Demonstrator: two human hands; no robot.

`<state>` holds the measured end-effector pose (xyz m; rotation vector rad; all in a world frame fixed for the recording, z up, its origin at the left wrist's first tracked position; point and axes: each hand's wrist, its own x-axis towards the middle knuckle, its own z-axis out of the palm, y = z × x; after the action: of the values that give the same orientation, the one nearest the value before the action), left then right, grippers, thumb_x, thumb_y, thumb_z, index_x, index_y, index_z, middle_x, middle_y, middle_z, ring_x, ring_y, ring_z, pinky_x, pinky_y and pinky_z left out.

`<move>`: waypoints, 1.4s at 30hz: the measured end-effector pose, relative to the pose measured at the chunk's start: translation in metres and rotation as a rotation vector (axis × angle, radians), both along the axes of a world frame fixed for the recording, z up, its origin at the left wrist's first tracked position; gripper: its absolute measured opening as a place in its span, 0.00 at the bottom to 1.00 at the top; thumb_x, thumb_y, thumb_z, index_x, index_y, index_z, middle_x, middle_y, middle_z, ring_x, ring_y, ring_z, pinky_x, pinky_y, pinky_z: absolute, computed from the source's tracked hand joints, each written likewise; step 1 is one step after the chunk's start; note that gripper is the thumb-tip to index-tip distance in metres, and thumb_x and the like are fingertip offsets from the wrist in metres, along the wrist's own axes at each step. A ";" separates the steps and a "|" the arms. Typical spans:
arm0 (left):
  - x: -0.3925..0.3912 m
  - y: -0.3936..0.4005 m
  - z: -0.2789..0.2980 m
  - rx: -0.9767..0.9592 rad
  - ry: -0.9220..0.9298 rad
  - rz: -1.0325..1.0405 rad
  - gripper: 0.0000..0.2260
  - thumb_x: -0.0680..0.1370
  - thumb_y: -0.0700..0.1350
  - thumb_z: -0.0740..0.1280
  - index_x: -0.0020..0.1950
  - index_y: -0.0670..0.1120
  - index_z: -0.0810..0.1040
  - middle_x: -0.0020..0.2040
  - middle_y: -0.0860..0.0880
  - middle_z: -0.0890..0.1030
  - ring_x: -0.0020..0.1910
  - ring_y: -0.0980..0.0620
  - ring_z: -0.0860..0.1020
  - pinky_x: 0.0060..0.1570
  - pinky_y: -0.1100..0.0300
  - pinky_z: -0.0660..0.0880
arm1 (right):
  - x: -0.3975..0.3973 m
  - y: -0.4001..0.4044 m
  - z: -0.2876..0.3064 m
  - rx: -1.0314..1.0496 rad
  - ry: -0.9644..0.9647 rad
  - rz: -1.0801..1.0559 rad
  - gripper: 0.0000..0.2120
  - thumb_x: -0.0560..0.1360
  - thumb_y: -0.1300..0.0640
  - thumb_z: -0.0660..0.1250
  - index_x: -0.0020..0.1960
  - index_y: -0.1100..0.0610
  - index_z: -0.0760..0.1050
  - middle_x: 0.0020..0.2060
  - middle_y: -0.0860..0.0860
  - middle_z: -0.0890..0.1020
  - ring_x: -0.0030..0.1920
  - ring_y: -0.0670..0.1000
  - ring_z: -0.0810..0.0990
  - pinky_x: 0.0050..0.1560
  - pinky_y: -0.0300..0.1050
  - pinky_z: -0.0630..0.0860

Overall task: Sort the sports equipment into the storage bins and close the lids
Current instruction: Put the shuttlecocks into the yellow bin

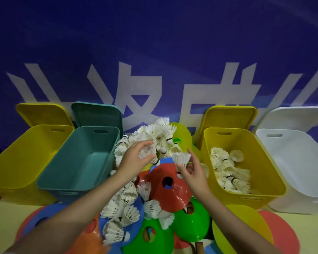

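Both hands worked the shuttlecock pile [154, 136]: the left hand [136, 158] curled around one shuttlecock, the right hand [193, 169] pinched another [181, 158]. Carrying both to the right yellow bin [275, 180], holding corks rather than feathers, seemed wisest.

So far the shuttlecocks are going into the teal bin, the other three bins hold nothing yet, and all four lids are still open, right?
Not quite. The head view shows the shuttlecocks in the yellow bin on the right; the teal bin holds nothing. All four lids are open, as you said.
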<state>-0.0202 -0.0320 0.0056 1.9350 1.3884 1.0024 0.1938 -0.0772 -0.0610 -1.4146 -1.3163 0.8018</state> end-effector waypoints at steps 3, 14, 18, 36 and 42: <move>0.046 0.004 -0.003 -0.025 -0.056 -0.033 0.16 0.72 0.45 0.74 0.58 0.52 0.77 0.57 0.55 0.78 0.56 0.61 0.74 0.54 0.76 0.66 | 0.044 0.000 0.012 0.017 -0.023 -0.062 0.29 0.72 0.44 0.71 0.70 0.43 0.64 0.57 0.47 0.79 0.52 0.45 0.80 0.51 0.47 0.79; 0.196 0.022 -0.025 -0.144 -0.140 -0.111 0.16 0.72 0.47 0.73 0.59 0.50 0.77 0.54 0.53 0.79 0.54 0.56 0.77 0.52 0.66 0.72 | 0.203 0.001 0.021 -0.201 -0.268 -0.191 0.31 0.74 0.48 0.70 0.73 0.53 0.63 0.45 0.44 0.75 0.40 0.43 0.77 0.37 0.30 0.71; 0.229 0.028 -0.039 -0.206 -0.151 -0.089 0.14 0.73 0.48 0.72 0.58 0.54 0.76 0.55 0.54 0.79 0.56 0.54 0.77 0.54 0.61 0.73 | 0.249 0.029 0.000 -0.354 -0.284 -0.260 0.38 0.72 0.44 0.70 0.75 0.55 0.57 0.57 0.52 0.77 0.49 0.55 0.82 0.50 0.48 0.77; 0.300 0.049 -0.078 -0.232 0.157 0.039 0.23 0.74 0.51 0.70 0.68 0.54 0.72 0.59 0.50 0.70 0.61 0.53 0.71 0.55 0.65 0.66 | 0.285 0.092 -0.025 -0.159 -0.635 -0.030 0.35 0.78 0.48 0.62 0.78 0.57 0.50 0.71 0.59 0.63 0.71 0.58 0.62 0.70 0.53 0.64; 0.325 0.057 -0.096 -0.234 0.344 -0.096 0.19 0.76 0.52 0.68 0.66 0.53 0.73 0.64 0.51 0.73 0.63 0.52 0.72 0.59 0.58 0.70 | 0.326 0.086 -0.014 -0.084 -0.639 -0.194 0.26 0.75 0.55 0.64 0.71 0.60 0.65 0.62 0.60 0.72 0.65 0.60 0.68 0.65 0.54 0.66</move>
<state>0.3046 0.0247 -0.0905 2.0353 1.5015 0.4510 0.5199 0.0087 -0.0753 -1.9255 -1.5898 0.2757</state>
